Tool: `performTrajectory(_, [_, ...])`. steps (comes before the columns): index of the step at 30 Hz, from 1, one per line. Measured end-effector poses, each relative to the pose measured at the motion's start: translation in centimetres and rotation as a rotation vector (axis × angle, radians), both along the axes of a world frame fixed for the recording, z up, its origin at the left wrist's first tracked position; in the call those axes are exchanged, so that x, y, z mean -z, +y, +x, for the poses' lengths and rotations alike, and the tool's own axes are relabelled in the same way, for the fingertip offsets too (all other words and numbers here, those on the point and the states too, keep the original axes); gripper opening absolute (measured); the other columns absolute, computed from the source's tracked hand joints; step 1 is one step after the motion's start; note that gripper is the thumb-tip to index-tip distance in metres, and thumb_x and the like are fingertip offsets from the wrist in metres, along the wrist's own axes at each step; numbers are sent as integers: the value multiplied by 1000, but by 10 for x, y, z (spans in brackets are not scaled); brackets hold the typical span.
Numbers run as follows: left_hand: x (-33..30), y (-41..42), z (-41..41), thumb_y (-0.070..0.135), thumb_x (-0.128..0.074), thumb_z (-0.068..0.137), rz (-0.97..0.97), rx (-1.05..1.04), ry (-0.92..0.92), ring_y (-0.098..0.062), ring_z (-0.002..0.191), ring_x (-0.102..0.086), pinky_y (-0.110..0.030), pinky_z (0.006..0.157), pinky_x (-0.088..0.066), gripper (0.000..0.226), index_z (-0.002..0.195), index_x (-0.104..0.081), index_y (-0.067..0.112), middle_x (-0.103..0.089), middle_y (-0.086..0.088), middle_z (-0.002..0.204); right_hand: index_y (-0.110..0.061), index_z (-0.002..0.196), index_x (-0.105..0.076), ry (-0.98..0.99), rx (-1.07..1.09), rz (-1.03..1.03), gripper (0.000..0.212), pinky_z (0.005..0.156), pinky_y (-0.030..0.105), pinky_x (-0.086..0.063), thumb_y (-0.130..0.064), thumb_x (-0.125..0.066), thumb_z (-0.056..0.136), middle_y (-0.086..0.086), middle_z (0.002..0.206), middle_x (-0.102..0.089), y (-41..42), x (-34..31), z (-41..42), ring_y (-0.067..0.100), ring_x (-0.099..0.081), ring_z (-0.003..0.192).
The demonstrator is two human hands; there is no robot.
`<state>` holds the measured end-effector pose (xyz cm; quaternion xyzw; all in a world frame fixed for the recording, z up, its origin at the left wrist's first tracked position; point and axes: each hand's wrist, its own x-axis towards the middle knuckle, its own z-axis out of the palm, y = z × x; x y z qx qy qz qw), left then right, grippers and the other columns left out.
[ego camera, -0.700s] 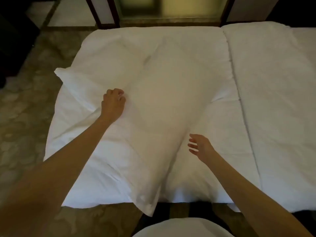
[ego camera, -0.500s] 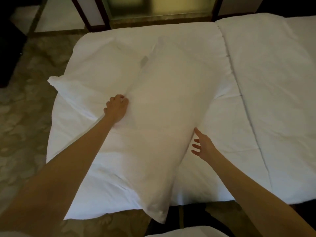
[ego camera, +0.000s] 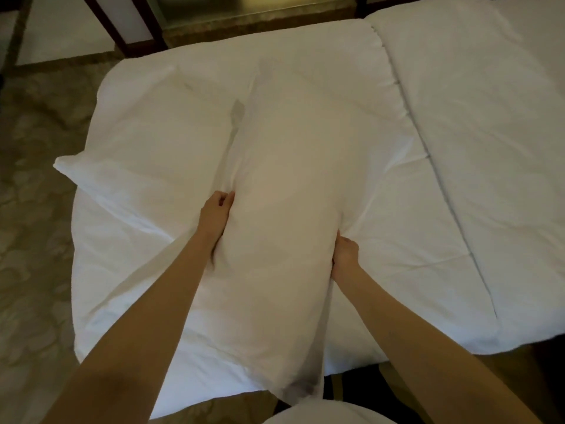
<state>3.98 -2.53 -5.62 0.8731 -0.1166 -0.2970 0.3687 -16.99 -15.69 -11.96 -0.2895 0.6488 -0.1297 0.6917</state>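
Note:
A long white pillow (ego camera: 290,209) lies lengthwise on the left bed (ego camera: 137,264), its near end hanging past the bed's front edge. My left hand (ego camera: 215,214) grips the pillow's left side, fingers curled into the fabric. On the opposite side, my right hand (ego camera: 345,252) grips the pillow's right edge, its fingertips hidden under the pillow. A second white pillow (ego camera: 143,160) lies to the left, partly under the long one, with a corner sticking out left.
A second white bed (ego camera: 489,148) adjoins on the right, separated by a seam. Patterned carpet (ego camera: 33,209) covers the floor to the left. Dark wooden frames (ego camera: 122,29) stand beyond the bed's far edge. A white rounded object (ego camera: 321,414) sits at the bottom edge.
My right hand moved left from open air and took hold of the pillow's right edge. The left hand slid down the pillow's left side. The pillow now lies straighter, squeezed between both hands.

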Motion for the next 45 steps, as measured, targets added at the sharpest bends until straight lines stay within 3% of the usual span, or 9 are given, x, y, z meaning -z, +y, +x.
performTrajectory(4, [-1, 4, -3, 28, -41, 98, -36, -47, -1, -21, 84, -50, -35, 77, -39, 26, 88, -51, 6, -56, -12, 89, -10, 61, -44, 52, -1, -38, 30, 69, 36, -46, -16, -58, 87, 11, 69, -53, -2, -5, 0, 27, -51, 75])
performTrajectory(7, [-7, 5, -10, 27, -42, 98, -116, -127, -8, -19, 77, -47, -29, 70, -39, 24, 87, -53, 8, -53, -5, 80, -12, 67, -50, 13, 41, -1, 19, 67, 35, -43, -6, -54, 85, 9, 70, -51, -13, -17, -6, 25, -49, 73])
performTrajectory(10, [-22, 1, -17, 27, -43, 98, -219, -253, -24, -12, 64, -41, -18, 55, -38, 21, 84, -53, 15, -47, 2, 72, -10, 62, -50, -72, 121, 36, 27, 50, 23, -46, -1, -49, 87, 2, 58, -54, -25, -32, -15, 16, -52, 51])
performTrajectory(15, [-52, -13, -38, 24, -43, 98, -387, -356, -20, -11, 64, -34, -26, 58, -33, 27, 71, -44, 21, -41, 2, 70, -3, 89, -58, -82, 200, -65, 17, 37, 13, -43, -12, -46, 97, 4, 75, -56, -48, -81, -32, 15, -52, 63])
performTrajectory(19, [-68, -25, -69, 19, -42, 97, -453, -332, -32, -10, 63, -35, -22, 56, -32, 27, 70, -43, 20, -41, 3, 71, -8, 70, -47, -31, 166, -201, 31, 28, 9, -34, -19, -45, 99, 3, 68, -47, -76, -116, -58, 14, -44, 58])
performTrajectory(22, [-73, -35, -97, 15, -41, 96, -490, -316, -3, -9, 59, -32, -20, 51, -30, 29, 67, -40, 20, -38, 3, 67, -11, 64, -42, 34, 147, -309, 37, 35, 8, -37, -22, -43, 100, 2, 66, -43, -95, -137, -84, 12, -41, 55])
performTrajectory(26, [-81, -59, -147, 6, -37, 94, -544, -259, 31, -8, 56, -29, -14, 43, -27, 33, 64, -35, 19, -35, 4, 64, -11, 67, -47, 2, 256, -374, 34, 62, 25, -43, -24, -46, 99, 0, 67, -44, -118, -157, -134, 15, -46, 63])
performTrajectory(32, [-92, -100, -227, 7, -34, 97, -611, -199, -15, -2, 52, -30, -10, 42, -27, 34, 65, -34, 19, -33, 4, 65, -10, 66, -49, -86, 359, -485, 34, 37, 11, -38, -20, -48, 98, 0, 65, -43, -137, -174, -222, 12, -41, 56])
performTrajectory(45, [-66, -200, -439, 14, -35, 98, -605, -240, -2, -8, 60, -26, -23, 55, -25, 25, 73, -40, 12, -28, 0, 68, -11, 63, -46, -70, 314, -414, 36, 56, 25, -42, -22, -48, 97, -1, 61, -40, -226, -135, -448, 13, -38, 58])
